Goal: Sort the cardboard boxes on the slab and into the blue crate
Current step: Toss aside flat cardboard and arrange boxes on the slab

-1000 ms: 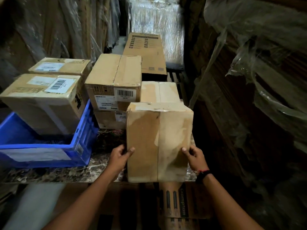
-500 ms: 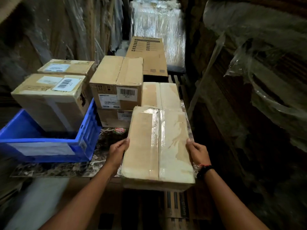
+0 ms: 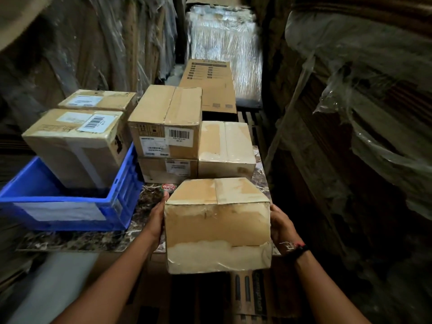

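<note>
Two hands on the taped box (image 3: 217, 226), held just right of the blue crate (image 3: 117, 216), apparently lifted off the slab (image 3: 81, 240). Left hand (image 3: 157, 217) presses flat on its left side. Right hand (image 3: 281, 226) is on the right side, fingers hidden, so we can't tell if they curl. Box sits centred between our palms. We judge it stiff and moderately heavy; the glossy tape looks slick, so support the bottom edges.

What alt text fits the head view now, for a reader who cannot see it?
The left hand and right hand hold a taped brown cardboard box between them over the near edge of the dark marble slab. Left of it, a blue plastic crate holds a barcode-labelled cardboard box.
</note>
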